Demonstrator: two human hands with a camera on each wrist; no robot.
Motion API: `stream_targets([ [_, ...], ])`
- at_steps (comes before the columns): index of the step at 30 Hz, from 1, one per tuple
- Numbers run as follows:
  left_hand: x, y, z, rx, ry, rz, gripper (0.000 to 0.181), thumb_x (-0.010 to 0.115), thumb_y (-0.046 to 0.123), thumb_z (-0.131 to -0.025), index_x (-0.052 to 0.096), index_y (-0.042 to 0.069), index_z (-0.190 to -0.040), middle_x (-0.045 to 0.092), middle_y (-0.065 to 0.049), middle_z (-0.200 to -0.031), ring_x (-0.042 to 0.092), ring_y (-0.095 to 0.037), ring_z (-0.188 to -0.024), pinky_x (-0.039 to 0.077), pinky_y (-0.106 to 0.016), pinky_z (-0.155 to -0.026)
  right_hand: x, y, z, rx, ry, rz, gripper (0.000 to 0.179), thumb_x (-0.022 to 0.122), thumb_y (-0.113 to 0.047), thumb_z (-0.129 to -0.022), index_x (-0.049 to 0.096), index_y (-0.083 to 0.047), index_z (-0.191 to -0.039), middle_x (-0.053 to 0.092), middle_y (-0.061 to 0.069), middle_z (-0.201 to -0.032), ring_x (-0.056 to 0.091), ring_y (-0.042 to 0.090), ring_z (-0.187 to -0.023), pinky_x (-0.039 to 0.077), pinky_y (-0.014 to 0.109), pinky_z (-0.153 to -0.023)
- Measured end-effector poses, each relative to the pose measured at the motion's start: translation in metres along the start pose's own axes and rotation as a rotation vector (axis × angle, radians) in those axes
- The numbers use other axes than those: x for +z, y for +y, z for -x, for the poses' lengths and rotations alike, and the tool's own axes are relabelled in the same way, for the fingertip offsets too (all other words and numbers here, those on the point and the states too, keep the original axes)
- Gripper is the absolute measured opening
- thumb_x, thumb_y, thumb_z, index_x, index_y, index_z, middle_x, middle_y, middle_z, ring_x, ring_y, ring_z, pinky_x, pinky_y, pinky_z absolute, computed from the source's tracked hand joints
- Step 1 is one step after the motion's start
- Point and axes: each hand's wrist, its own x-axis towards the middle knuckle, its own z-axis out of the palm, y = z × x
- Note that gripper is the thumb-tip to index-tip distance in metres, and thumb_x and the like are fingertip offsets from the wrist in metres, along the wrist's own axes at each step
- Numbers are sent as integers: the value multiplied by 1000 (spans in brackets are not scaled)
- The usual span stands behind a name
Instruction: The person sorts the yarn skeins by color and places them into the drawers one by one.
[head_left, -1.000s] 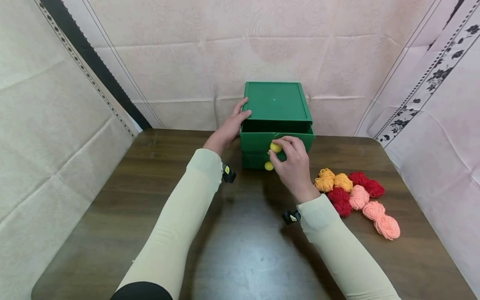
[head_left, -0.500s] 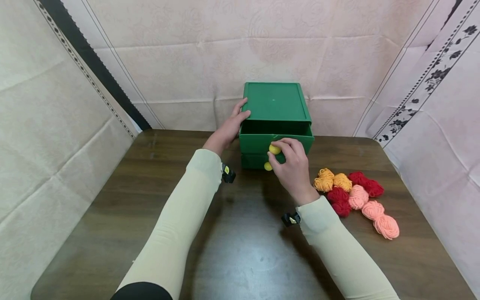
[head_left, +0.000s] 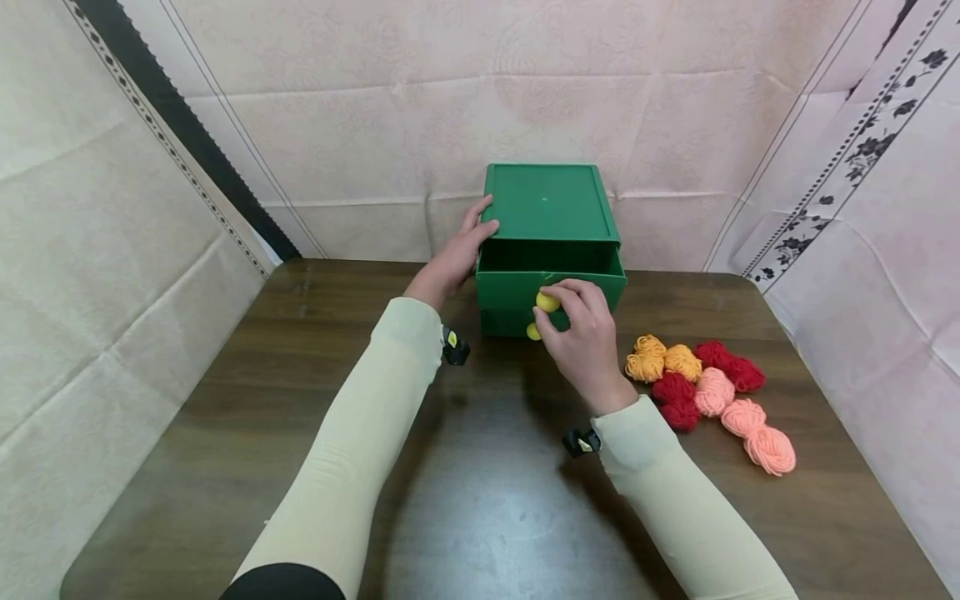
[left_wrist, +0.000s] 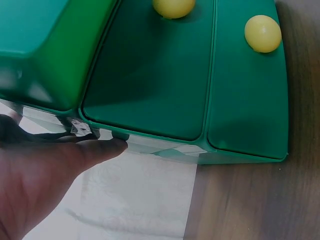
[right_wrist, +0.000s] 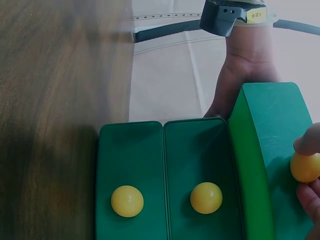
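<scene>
A small green drawer cabinet (head_left: 546, 200) stands at the table's back edge, three drawers high, each with a round yellow knob. Its top drawer (head_left: 502, 292) is pulled partway out, and the visible inside is dark. My right hand (head_left: 585, 337) pinches the top drawer's knob (right_wrist: 305, 167) between thumb and fingers. Against the cabinet's left side rests my left hand (head_left: 456, 254), with thumb and index fingertips at the lid's edge and the fingers fairly straight. Below, the middle knob (right_wrist: 206, 198) and bottom knob (right_wrist: 127, 201) sit on drawers that are pushed in.
Several small yarn balls lie to the right of the cabinet: yellow (head_left: 647, 358), dark red (head_left: 729, 367) and pink (head_left: 771, 450). The brown wooden table (head_left: 360, 533) is bordered at the back and sides by pale patterned cloth (head_left: 360, 133).
My right hand has drawn the top drawer slightly further out toward me, still pinching its knob. The left hand stays on the cabinet's side.
</scene>
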Motion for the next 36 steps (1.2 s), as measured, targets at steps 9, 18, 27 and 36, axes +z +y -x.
stream_targets([
  [9, 0, -2, -2, 4, -4, 16, 55, 39, 43, -103, 13, 49, -150, 5, 8, -163, 15, -17, -148, 28, -50, -114, -1, -1, 2, -3, -1, 5, 26, 76, -12, -83, 70, -3, -106, 62, 14, -108, 56, 28, -106, 50, 42, -90],
  [18, 1, -1, -2, 1, -3, 34, 55, 39, 42, -103, 12, 47, -151, 4, 9, -163, 16, -17, -148, 29, -48, -114, -3, -1, 3, -6, -8, 3, 27, 77, -12, -82, 70, -3, -107, 63, 14, -109, 57, 27, -106, 51, 41, -92],
  [27, 0, -1, -3, -7, 4, 22, 54, 38, 43, -103, 13, 49, -151, 6, 7, -163, 19, -19, -146, 29, -48, -114, -9, 3, 6, -19, -10, -32, 30, 77, -15, -83, 69, -4, -110, 62, 13, -109, 59, 24, -103, 53, 39, -90],
  [36, 0, 0, -2, -16, 0, 24, 54, 38, 44, -103, 13, 49, -151, 6, 7, -163, 19, -19, -146, 29, -48, -114, -16, 11, 13, -6, 9, -39, 32, 79, -15, -80, 69, -5, -109, 64, 13, -108, 60, 25, -102, 54, 42, -86],
])
